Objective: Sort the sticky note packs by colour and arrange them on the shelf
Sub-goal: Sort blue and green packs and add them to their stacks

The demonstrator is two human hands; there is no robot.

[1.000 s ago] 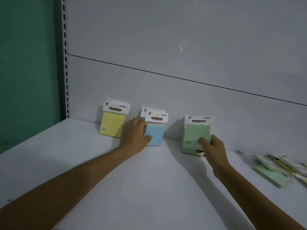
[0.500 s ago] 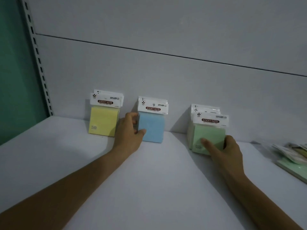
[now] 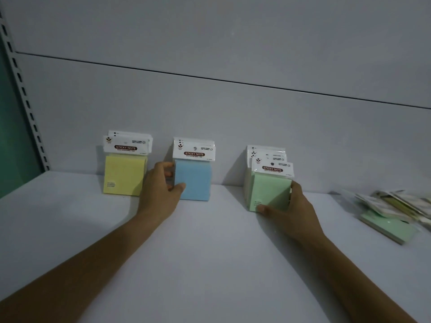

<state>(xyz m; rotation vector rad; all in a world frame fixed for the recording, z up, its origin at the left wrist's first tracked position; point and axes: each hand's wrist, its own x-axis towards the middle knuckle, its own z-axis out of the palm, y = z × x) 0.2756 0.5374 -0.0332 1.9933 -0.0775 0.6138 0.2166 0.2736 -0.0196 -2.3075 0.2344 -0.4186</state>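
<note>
Three upright groups of sticky note packs lean against the back panel of the white shelf. Yellow packs stand on the left, blue packs in the middle, green packs on the right. My left hand grips the left side of the blue packs, thumb on the front face. My right hand holds the green packs, thumb along the bottom front edge and fingers at the right side.
A loose heap of unsorted packs lies flat at the far right, a green one lowest. A slotted metal upright and a green wall stand at the left. The grey back panel rises behind the packs.
The view has drawn closer. My left hand stays on the blue packs. My right hand has shifted on the green packs, its thumb now along the bottom front edge.
</note>
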